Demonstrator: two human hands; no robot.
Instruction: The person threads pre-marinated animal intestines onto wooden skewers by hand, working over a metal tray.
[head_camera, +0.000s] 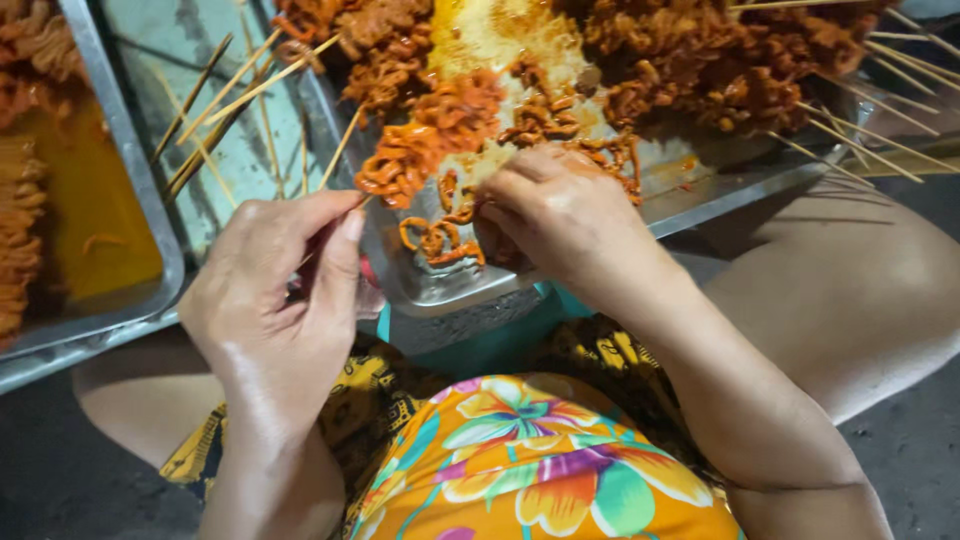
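Observation:
My left hand (285, 280) pinches a thin bamboo skewer (368, 198) that carries a wad of orange marinated meat strips (425, 140) over a metal tray (440, 290). Just to its right, my right hand (560, 215) rests fingers-down in the tray on loose curled orange strips (440, 235); I cannot tell how firmly it grips them.
The tray holds a large pile of skewered marinated meat (720, 60) at the back right, sticks (880, 140) jutting out. Bare skewers (230, 100) lie on a pale surface at left. Another metal tray (110, 190) with orange sauce sits far left. My knees flank the tray.

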